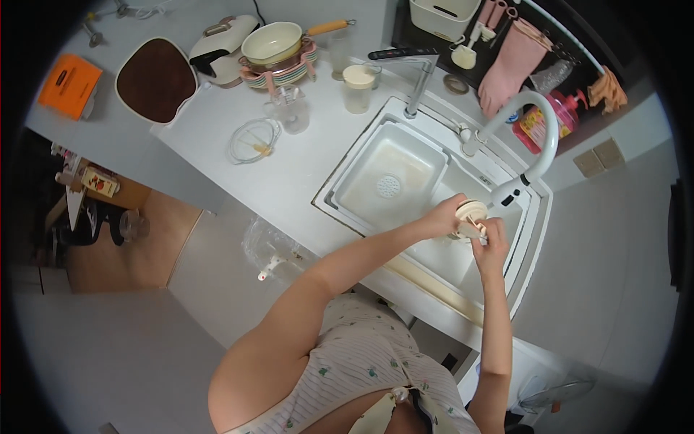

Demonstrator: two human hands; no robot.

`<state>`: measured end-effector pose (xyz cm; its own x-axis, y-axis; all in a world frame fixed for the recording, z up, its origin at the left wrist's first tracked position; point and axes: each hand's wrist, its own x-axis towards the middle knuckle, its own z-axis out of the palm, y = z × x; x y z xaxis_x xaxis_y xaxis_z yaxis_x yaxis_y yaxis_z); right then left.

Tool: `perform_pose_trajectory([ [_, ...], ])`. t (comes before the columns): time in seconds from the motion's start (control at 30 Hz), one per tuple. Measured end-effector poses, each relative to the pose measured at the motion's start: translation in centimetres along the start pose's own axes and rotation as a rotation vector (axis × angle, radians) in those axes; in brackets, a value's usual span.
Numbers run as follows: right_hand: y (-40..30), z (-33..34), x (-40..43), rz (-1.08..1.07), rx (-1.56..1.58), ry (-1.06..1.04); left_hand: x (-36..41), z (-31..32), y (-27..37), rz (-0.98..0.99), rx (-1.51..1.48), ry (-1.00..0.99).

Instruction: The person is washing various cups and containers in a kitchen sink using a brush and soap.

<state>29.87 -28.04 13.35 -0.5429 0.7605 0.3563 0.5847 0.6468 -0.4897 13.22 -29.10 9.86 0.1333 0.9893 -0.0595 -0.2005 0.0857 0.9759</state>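
Observation:
My left hand [443, 218] grips a cream round plastic part [470, 208], which looks like a lid or cup top, over the right-hand bowl of the white sink. Close against it, my right hand [492, 241] pinches a small cream piece [479, 230] at the part's lower side. Whether the two pieces are joined cannot be made out. Just above both hands is the head of the white pull-out faucet [509, 194]. Under them lies the white sink bowl [434, 254].
Left of my hands, a grey-white basin [347, 209] sits in the sink. A chrome tap [418, 89] stands behind it. On the counter are a lidded cup [358, 89], a clear jug [293, 111], coiled tubing [233, 142] and a stack with a pan [271, 43]. Pink gloves [512, 65] hang behind.

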Motion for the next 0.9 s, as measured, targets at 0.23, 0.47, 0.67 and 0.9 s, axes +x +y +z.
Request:
perform_pose_trajectory([
  [0.23, 0.9, 1.9, -0.4, 0.252, 0.262, 0.046, -2.4, -1.8, -1.6, -0.113, -0.186, 0.024],
  [0.47, -2.0, 6.5, 2.8, 0.83, 1.141, -0.458, -3.5, -11.5, -0.5, 0.153, 0.915, -0.139],
  [0.67, -7.5, 14.1, 8.4, 0.954, 1.304, -0.428, -6.8, -17.1, -2.4, -0.017, 0.028, 0.148],
  [0.9, -7.7, 17.5, 13.6, 0.901, 1.26, -0.474, -6.6, -24.1, -2.6, -0.198, -0.235, 0.446],
])
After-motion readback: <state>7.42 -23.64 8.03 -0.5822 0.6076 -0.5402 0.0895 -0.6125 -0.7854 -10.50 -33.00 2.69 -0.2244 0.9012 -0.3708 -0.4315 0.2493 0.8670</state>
